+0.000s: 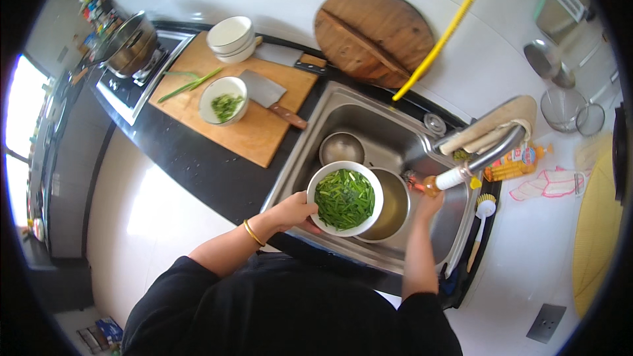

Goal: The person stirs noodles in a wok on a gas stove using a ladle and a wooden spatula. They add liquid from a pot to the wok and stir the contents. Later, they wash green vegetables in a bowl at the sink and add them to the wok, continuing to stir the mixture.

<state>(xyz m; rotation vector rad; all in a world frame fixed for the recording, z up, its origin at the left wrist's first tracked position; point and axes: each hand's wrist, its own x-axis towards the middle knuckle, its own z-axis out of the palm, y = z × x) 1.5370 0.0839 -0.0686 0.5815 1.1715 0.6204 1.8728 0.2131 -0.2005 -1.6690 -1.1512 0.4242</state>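
Note:
My left hand (pixel 297 211) grips the near left rim of a white bowl (pixel 377 202) holding cut green leafy vegetables (pixel 344 200), likely chives. The bowl is above the sink and overlaps a metal basin (pixel 395 207) with cloudy yellowish liquid. Behind it, a smaller metal bowl (pixel 341 148) rests in the stainless steel sink (pixel 447 227). On the right, my right hand (pixel 431 203) reaches in beneath the faucet (pixel 489 153), close to its amber nozzle tip. The nozzle hides part of its fingers, and a small red item (pixel 415 185) shows beside them.
Left of the sink, a wooden cutting board (pixel 262 146) carries a cleaver (pixel 264 91), a bowl of chopped greens (pixel 222 101) and stacked white bowls (pixel 231 39). A pot (pixel 131 49) stands on the gas stove (pixel 111 84). A dish brush (pixel 482 222) lies along the sink's right edge.

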